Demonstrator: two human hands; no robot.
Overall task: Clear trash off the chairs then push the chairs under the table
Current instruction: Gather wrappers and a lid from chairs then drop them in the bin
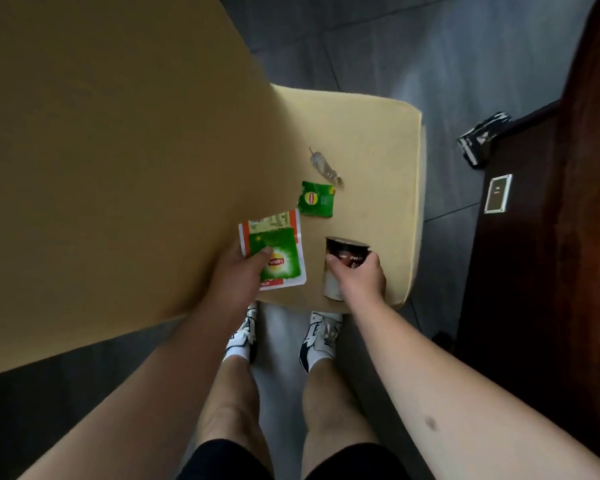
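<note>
L hand gripped Lipton packet; R hand wrapped round brown cup on chair seat. Small green wrapper + clear wrapper lay beyond hands, untouched.

Dark grey tiled floor with thin pale seams, running across the top and down the right of the view. Black-and-white crumpled object on that floor at right, possibly a cloth or bag, too blurred to tell. Just beside it, dark reddish-brown wooden furniture panel bearing a small white-framed rectangular plate. Lower down, white-and-black lace-up sneakers with white socks, black shorts at the bottom edge.
</note>
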